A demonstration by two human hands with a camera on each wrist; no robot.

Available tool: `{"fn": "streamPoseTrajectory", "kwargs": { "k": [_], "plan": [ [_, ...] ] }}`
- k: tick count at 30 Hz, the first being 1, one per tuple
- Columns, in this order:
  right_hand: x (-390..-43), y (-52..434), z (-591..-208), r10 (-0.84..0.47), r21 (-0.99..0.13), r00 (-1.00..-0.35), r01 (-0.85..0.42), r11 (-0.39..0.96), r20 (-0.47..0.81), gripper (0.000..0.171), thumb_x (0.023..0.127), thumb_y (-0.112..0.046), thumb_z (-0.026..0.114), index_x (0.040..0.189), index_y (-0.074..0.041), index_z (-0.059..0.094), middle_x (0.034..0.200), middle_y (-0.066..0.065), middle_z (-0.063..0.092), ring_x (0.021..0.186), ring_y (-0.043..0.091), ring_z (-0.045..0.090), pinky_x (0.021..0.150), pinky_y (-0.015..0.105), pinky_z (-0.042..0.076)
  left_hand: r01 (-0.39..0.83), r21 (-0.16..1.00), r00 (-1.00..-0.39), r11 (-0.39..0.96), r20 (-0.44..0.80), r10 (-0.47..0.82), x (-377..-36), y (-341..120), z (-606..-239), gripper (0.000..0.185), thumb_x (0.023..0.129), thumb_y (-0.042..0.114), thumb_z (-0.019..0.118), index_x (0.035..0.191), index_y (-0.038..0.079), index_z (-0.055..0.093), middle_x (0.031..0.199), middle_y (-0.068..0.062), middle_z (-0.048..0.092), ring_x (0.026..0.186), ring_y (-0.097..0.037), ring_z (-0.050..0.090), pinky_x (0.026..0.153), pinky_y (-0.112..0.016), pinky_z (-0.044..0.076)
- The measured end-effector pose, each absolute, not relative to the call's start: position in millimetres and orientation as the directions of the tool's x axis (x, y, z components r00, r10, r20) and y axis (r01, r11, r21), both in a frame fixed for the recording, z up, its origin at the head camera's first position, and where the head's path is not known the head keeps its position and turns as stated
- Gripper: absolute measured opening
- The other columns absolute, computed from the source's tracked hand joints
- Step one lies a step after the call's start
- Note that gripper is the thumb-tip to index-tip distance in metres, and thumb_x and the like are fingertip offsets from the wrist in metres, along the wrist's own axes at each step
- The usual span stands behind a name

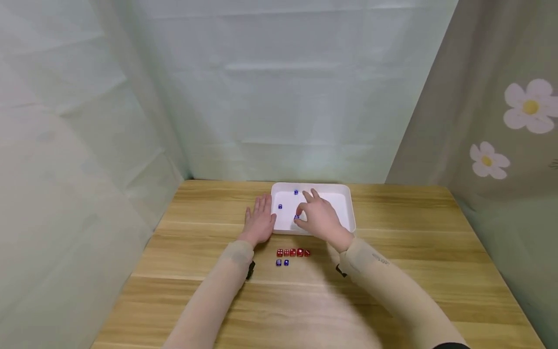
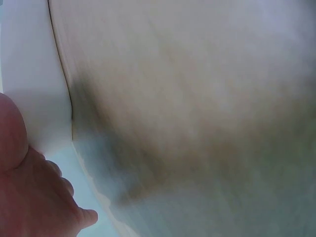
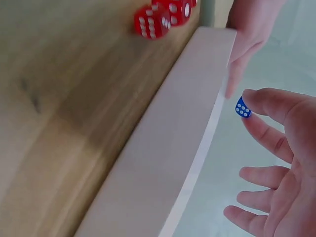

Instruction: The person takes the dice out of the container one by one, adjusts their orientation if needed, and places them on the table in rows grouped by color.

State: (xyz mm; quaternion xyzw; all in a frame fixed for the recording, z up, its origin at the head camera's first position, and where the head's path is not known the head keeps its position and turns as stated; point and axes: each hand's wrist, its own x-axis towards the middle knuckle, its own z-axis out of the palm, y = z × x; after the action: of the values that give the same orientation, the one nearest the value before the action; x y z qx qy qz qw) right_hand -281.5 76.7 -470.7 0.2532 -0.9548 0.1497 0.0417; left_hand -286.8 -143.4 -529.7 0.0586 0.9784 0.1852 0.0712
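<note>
My right hand [image 1: 321,218] pinches a blue die [image 3: 243,107] with white dots between thumb and index finger, its other fingers spread. It is over the white tray [image 1: 352,213], and the right wrist view shows the die above the rim. Two more blue dice lie in the tray, one die [image 1: 296,192] by the back wall and another die [image 1: 280,206] toward the left. With fingers extended, my left hand [image 1: 258,224] rests at the tray's left side, its thumb at the rim. In the left wrist view only part of that hand [image 2: 37,207] shows.
In front of the tray, several red dice [image 1: 293,252] form a row on the wooden table [image 1: 392,291]. Nearer me, two blue dice [image 1: 279,262] sit under the row's left end. Pale curtains [image 1: 279,97] hang behind the table and at the sides.
</note>
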Motion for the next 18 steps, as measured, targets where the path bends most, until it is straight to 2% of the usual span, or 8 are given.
{"fn": "streamPoseTrajectory", "kwargs": {
  "k": [8, 18],
  "plan": [
    [-256.3, 77.7, -476.8, -0.510, -0.304, -0.845, -0.535, 0.788, 0.163, 0.017, 0.091, -0.034, 0.085, 0.092, -0.018, 0.082, 0.155, 0.026, 0.054, 0.149, 0.052, 0.042, 0.114, 0.059, 0.047, 0.095, 0.367, -0.984, 0.925, -0.103, 0.142, -286.3, -145.8, -527.9, 0.071, 0.116, 0.033, 0.037, 0.172, 0.004, 0.004, 0.179, -0.017, 0.004, 0.165, -0.035, -0.001, 0.129, -0.065, 0.002],
    [-229.2, 77.2, -483.0, -0.561, -0.274, -0.815, -0.578, 0.768, 0.146, 0.017, 0.090, -0.037, 0.087, 0.088, -0.022, 0.079, 0.157, 0.024, 0.053, 0.151, 0.050, 0.040, 0.113, 0.060, 0.047, 0.096, 0.371, -0.984, 0.924, -0.102, 0.143, -285.9, -144.9, -527.5, 0.071, 0.116, 0.033, 0.038, 0.172, 0.003, 0.006, 0.179, -0.018, 0.005, 0.165, -0.037, 0.000, 0.128, -0.066, 0.004]
  ]
}}
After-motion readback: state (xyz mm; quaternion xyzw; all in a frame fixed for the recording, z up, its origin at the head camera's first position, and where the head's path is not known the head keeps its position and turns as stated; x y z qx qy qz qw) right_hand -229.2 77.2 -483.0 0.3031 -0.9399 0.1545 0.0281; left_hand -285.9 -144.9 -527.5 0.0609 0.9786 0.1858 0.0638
